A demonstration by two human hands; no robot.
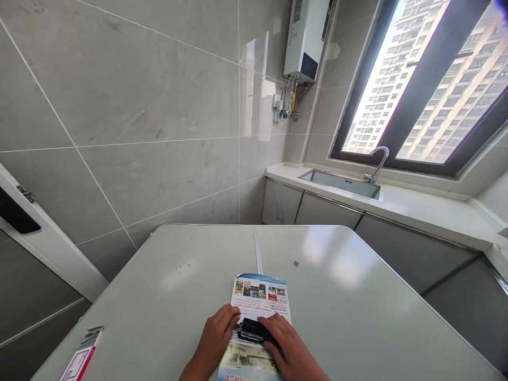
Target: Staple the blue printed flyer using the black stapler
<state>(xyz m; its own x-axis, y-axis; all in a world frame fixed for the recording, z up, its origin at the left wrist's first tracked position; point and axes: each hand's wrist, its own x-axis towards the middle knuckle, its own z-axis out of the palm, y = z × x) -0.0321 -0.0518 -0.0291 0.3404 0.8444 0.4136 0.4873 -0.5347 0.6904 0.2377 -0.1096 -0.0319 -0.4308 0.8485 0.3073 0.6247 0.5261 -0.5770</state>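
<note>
A printed leaflet [260, 304] with small photos and red text lies on the table in front of me, its text upside down to my view. Across its middle sits a black stapler [251, 328]. My right hand [291, 346] grips the stapler's right end, fingers over the top and thumb below. At the leaflet's left edge, my left hand [218, 338] holds the paper with curled fingers, close to the stapler's left end. Whether its fingertips touch the stapler I cannot tell. A few loose staples [296, 263] lie beyond the leaflet to the right.
The light table [159, 307] has a seam down its middle. At its left edge is a red and white box [82, 357] with grey staple strips at its end. Tiny dark bits [181, 268] lie further back. A counter with a sink [341, 182] stands beyond, right.
</note>
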